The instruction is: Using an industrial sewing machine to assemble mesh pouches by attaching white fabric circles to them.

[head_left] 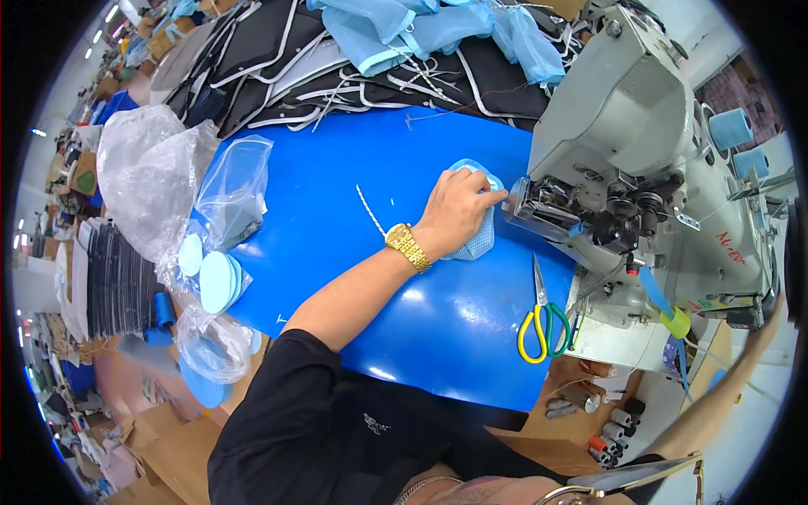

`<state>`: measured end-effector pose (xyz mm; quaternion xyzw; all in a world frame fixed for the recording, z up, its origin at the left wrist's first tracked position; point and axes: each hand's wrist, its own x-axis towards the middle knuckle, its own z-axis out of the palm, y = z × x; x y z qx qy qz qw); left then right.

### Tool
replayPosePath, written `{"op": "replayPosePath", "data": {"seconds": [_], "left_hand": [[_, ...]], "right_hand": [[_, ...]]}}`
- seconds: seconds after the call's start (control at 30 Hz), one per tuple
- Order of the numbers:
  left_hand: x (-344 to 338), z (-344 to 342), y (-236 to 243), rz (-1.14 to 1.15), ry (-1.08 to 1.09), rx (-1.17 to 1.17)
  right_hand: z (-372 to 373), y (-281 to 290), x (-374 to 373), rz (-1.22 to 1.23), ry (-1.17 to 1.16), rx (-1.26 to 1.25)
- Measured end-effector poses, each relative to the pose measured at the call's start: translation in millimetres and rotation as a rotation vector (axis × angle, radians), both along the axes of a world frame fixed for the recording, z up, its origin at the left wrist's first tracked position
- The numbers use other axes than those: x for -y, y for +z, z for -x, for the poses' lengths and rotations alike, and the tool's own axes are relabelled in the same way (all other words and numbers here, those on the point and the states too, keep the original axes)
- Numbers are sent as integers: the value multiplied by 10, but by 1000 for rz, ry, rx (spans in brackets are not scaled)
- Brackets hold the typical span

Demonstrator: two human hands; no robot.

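My left hand (459, 206), a gold watch (407, 247) on its wrist, rests on a light blue mesh piece (476, 242) with rounded edges. Its fingers are bent and closed on the fabric, and a fingertip reaches close to the head of a grey sewing machine (606, 126). The mesh lies flat on the blue tabletop (438, 328), just left of the needle area. My right arm (715, 412) stretches up along the machine's right end. There my right hand (776, 305) is mostly hidden, so its fingers cannot be made out.
Scissors (541, 298) with yellow and green handles lie near the machine. A short white cord (369, 207) is left of my wrist. Black white-edged panels (252, 50) and blue mesh pieces (370, 38) pile up at the back. Plastic bags (147, 172) and blue discs (217, 282) sit left.
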<state>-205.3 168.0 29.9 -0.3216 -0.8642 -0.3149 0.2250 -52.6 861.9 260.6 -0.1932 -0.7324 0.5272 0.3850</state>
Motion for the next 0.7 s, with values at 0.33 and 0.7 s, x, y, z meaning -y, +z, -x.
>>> {"op": "replayPosePath", "data": {"seconds": [0.33, 0.7], "left_hand": [[601, -303, 405, -44, -365, 282], [1039, -1195, 579, -1118, -392, 764]], "right_hand": [[-460, -551, 1508, -252, -219, -95], [-282, -1881, 5879, 165, 661, 74]]}}
